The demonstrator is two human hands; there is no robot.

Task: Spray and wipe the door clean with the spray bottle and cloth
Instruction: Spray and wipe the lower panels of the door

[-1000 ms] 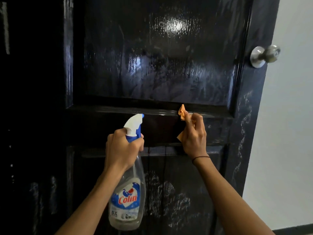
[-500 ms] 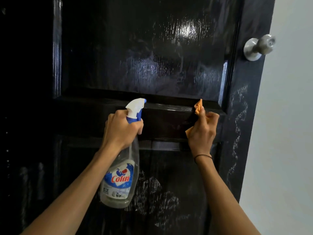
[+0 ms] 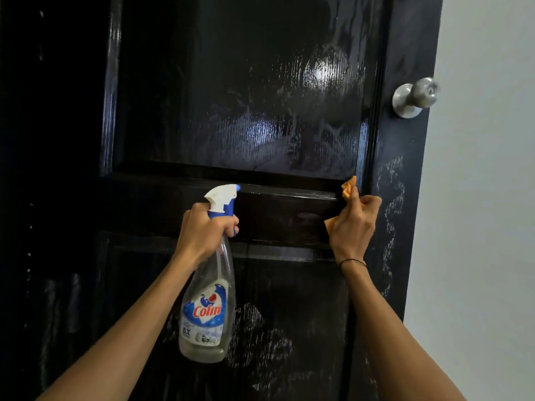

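The left part of the door [image 3: 260,96] sinks into darkness, so its left edge and anything beside it cannot be made out, and its top and bottom are cut off by the frame. Most of the cloth [image 3: 348,189] is hidden inside the right hand [image 3: 354,227]; only an orange tip above the fingers and a corner below the thumb side show. The neck of the bottle [image 3: 207,311] is covered by the left hand [image 3: 202,230], and the small print on its label is too blurred to read, though the word Colin is clear. The left hand is curled round the neck just under the white and blue spray head, nozzle pointing right along the door, the clear body hanging down and tilted slightly; whether a finger is on the trigger cannot be told. The right hand has its fingers folded tightly round the cloth and presses it against the right end of the ledge under the upper panel, at the corner where that panel meets the right stile. A thin dark band [image 3: 351,261] circles the right wrist. Both forearms reach up from the lower edge. Wet streaks and white smears show on the panels and the stile. The knob [image 3: 417,95] sits above and right of the cloth, well apart from it, at the door's right edge, with pale wall [image 3: 486,198] beyond.
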